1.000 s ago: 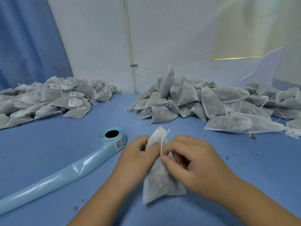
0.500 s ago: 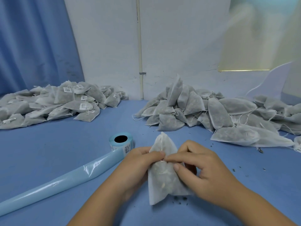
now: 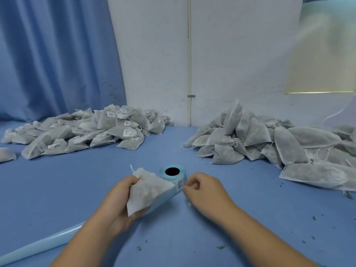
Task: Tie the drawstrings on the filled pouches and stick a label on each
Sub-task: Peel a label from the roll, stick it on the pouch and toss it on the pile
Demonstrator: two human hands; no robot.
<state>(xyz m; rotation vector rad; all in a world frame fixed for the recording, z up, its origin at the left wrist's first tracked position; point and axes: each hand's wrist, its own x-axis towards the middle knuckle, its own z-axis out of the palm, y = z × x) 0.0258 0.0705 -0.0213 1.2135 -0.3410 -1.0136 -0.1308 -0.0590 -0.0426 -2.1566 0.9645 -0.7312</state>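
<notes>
My left hand (image 3: 117,201) grips a filled white mesh pouch (image 3: 148,189), its tied neck pointing up and left. Just behind the pouch stands a pale blue label roll (image 3: 173,173) with a printed label (image 3: 180,184) showing on its side. My right hand (image 3: 204,189) is at that label, thumb and forefinger pinched at its edge; whether they hold it is unclear. The roll's empty backing strip (image 3: 38,245) trails off to the lower left, partly hidden by the pouch and my left arm.
A heap of labelled pouches (image 3: 86,132) lies at the back left of the blue table (image 3: 192,237). A larger heap of unlabelled pouches (image 3: 269,143) fills the back right. Small dark crumbs dot the table at the right. A blue curtain and white wall stand behind.
Both hands were working the drawstring at the pouch's neck. Now my left hand alone holds the pouch, moved left, and my right hand has gone to the label roll.
</notes>
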